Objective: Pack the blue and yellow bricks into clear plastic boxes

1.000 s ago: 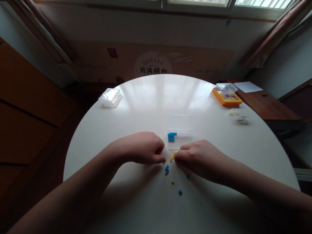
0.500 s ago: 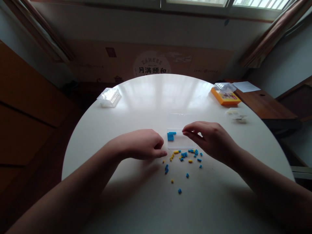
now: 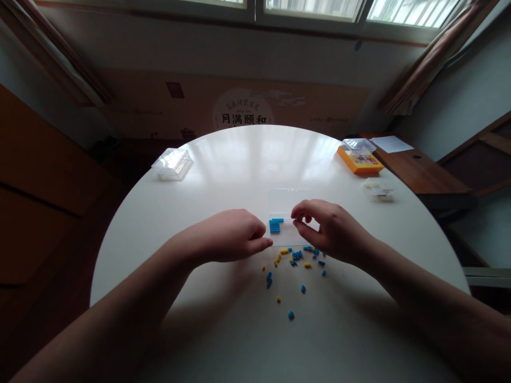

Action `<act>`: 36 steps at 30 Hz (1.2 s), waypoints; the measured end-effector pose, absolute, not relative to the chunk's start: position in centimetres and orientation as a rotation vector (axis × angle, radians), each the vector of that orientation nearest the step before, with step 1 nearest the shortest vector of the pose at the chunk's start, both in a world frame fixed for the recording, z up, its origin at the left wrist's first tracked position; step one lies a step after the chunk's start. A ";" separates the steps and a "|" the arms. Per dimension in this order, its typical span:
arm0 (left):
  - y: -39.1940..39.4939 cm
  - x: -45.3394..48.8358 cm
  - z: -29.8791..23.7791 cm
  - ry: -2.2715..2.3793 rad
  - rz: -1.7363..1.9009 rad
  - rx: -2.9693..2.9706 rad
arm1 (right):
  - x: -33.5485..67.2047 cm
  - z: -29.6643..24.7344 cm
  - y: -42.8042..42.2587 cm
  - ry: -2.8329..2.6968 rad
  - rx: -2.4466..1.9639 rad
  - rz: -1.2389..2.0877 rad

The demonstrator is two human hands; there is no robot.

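Observation:
A clear plastic box (image 3: 293, 236) lies with its lid (image 3: 289, 198) folded back on the table. Blue toy bricks (image 3: 274, 226) sit together in rows at its left end. My left hand (image 3: 239, 234) is closed beside the box's left edge, fingers curled and thumb tip at the near left corner; anything inside the fingers is hidden. Over the right part of the box is my right hand (image 3: 325, 223), thumb and forefinger in a pinch. Something tiny may be between those tips, too small to make out. Loose blue bricks (image 3: 297, 255) and yellow bricks (image 3: 307, 265) are scattered just in front.
Single bricks, such as a blue one (image 3: 291, 315), lie closer to me. Another clear box (image 3: 173, 165) stands at the far left. At the far right are an orange box (image 3: 361, 164) and a small clear container (image 3: 379, 190). The round white table (image 3: 131, 244) ends near a wooden desk (image 3: 423, 173).
The whole view has shifted slightly. My right thumb and forefinger tips show a little more gap over the box. My left hand stays at the box's left edge.

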State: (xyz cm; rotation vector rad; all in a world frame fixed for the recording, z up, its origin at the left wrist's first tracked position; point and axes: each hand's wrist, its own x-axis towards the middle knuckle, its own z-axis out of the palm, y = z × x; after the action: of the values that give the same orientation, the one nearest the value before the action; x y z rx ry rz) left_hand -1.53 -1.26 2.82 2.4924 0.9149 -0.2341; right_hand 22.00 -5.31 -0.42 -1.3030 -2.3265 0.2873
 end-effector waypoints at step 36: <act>-1.3 -1.4 3.0 0.891 -0.151 2.555 | 21.4 0.4 -3.8 -2.756 -1.256 0.117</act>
State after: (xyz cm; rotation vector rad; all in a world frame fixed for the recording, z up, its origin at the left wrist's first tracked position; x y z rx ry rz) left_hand -1.40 -1.33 3.03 2.5551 0.8914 -0.1507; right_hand 21.43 -3.78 0.42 -1.2564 -2.7557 0.1173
